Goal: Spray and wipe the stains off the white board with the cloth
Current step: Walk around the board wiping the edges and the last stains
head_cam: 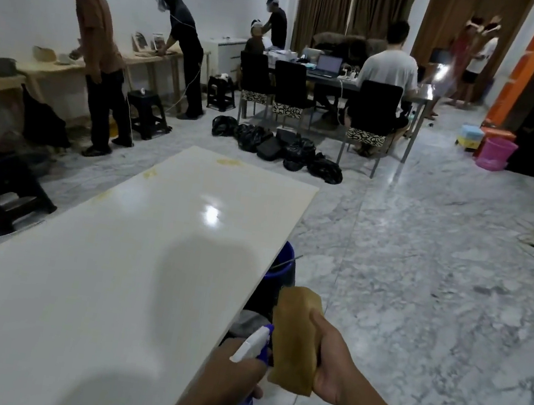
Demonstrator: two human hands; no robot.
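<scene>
Down by my chest, my left hand (230,370) grips the spray bottle (251,345), nozzle toward the white board (91,280), while my right hand (335,361) clutches the folded tan cloth (295,338) just off its right edge; yellowish stains (228,162) mark the far end

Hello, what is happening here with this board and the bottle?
A person stands at the near end of a long white board and is getting ready to clean it. The left hand grips a spray bottle with its nozzle toward the board. The right hand holds a folded brown cloth beside the board's edge, not touching it. Yellowish stains show at the far end and along the left edge, not wiped yet.
</scene>
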